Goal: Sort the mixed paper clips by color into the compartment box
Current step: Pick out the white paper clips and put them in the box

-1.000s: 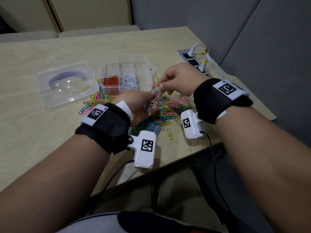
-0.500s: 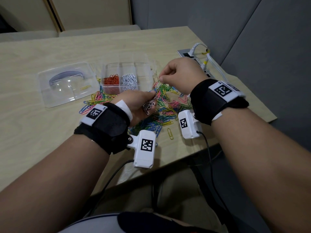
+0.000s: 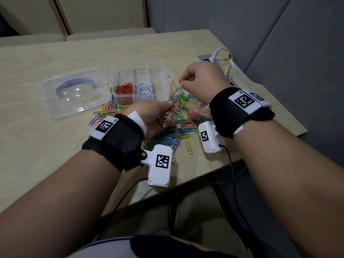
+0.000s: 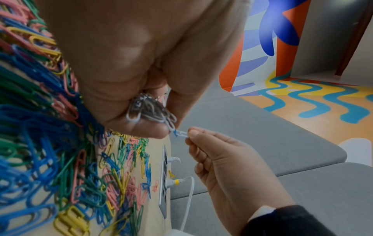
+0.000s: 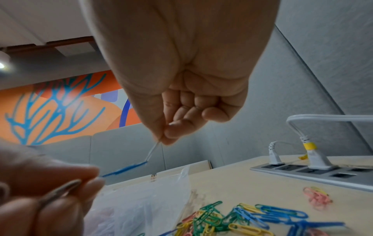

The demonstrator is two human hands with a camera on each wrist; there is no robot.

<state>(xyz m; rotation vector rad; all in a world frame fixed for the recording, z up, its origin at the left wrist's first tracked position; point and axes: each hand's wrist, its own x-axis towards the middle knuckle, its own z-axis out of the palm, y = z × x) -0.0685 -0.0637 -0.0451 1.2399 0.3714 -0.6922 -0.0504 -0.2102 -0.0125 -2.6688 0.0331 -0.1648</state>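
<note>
The right hand [image 3: 202, 81] has lifted higher, pinching a white clip [image 4: 182, 133] hooked to a blue clip [image 5: 126, 169] to pull them apart, while the left hand [image 3: 154, 116] grips a white bunch [image 4: 150, 110] meant for the compartment box [image 3: 163, 71] near the table's [image 3: 37, 146] far edge.

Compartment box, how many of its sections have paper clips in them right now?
2. In the compartment box, the orange clips fill the near-left section and the white clips the section to their right. The rest look empty, though clear walls may hide some.
</note>
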